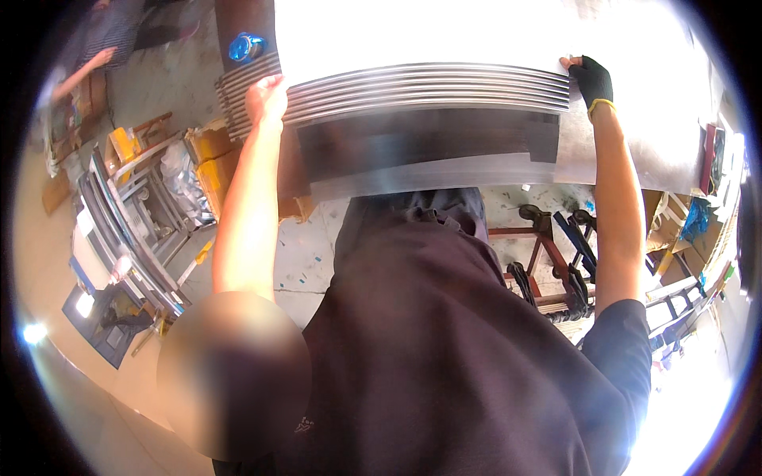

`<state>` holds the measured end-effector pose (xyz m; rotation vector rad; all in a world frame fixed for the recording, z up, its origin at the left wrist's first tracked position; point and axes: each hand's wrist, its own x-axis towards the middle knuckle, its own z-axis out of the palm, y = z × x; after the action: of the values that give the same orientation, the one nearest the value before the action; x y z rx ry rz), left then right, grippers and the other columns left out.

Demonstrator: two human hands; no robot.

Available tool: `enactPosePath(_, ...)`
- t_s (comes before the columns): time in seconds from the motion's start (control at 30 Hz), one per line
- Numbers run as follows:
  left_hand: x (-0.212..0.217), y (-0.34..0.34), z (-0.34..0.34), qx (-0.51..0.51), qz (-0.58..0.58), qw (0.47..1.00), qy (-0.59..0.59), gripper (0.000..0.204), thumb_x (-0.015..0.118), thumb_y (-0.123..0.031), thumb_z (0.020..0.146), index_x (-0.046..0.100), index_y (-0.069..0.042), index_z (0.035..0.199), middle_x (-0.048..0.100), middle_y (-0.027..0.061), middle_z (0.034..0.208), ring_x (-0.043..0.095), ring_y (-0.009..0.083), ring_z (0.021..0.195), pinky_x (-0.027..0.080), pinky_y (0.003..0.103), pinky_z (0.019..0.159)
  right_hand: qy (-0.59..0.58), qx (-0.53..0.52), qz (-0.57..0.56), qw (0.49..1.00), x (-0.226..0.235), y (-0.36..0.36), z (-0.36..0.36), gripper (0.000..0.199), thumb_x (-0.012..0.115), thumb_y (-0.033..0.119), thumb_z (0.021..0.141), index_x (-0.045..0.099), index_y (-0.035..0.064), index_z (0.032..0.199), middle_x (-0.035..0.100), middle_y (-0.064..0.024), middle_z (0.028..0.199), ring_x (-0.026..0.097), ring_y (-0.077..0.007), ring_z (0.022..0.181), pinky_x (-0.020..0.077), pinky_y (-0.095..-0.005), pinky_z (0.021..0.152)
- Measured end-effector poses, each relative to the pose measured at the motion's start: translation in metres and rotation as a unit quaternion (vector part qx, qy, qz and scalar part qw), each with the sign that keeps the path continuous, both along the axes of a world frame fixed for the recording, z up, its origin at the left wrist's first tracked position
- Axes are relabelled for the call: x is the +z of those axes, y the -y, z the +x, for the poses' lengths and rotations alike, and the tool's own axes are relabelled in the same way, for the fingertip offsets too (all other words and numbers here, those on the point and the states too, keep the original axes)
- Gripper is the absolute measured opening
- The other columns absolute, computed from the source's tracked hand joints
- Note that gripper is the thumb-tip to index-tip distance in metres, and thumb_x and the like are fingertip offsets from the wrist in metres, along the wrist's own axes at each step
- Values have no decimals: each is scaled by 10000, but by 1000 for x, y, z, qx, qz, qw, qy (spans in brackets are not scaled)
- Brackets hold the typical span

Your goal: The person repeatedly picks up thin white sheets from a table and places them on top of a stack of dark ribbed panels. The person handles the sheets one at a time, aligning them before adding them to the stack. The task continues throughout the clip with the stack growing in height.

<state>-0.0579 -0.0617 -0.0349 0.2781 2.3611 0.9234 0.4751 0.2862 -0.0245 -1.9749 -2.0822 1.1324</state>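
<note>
Ribbed metal panel (429, 86): over the near half of the bench (651, 151); one sheet or several strips, cannot tell.
Left hand (267, 99): bare, closed on the panel toward the bench's left end.
Right hand (586, 78): gloved, fingers curled on the panel's right end.
Handling: probably stiff lengthwise, slick, springy if thin; best held near both ends, minding edges.
Count: two hands, one blue roll-like object (247, 47) on the bench's left end; ribs, several.
</note>
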Motion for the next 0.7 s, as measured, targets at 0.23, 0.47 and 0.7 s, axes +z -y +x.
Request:
enactPosePath(0.23, 3, -2, 2, -4, -18, 1000, -10, 274, 807, -248, 875, 770, -17, 1019, 759, 51, 936, 674, 126, 836, 519, 291, 771, 11, 13, 8, 1000, -3, -3, 4, 386, 778, 422, 860, 771, 56, 980, 725, -36, 828, 627, -134, 747, 497, -294, 731)
enactPosePath(0.47, -6, -1, -3, -7, -27, 999, -26, 240, 802, -232, 878, 769, -27, 997, 760, 51, 938, 675, 124, 841, 521, 296, 783, -24, 0, 0, 1000, 2, 2, 0, 362, 785, 406, 862, 769, 55, 951, 694, -10, 793, 597, -119, 733, 483, -280, 729)
enactPosePath(0.7, 12, -10, 9, -11, -69, 996, -47, 223, 795, -226, 900, 768, -32, 1005, 755, 42, 948, 669, 120, 855, 514, 282, 803, -26, -12, 2, 1000, 9, 9, -6, 299, 785, 348, 893, 728, 55, 917, 655, 16, 777, 568, -87, 709, 456, -255, 680)
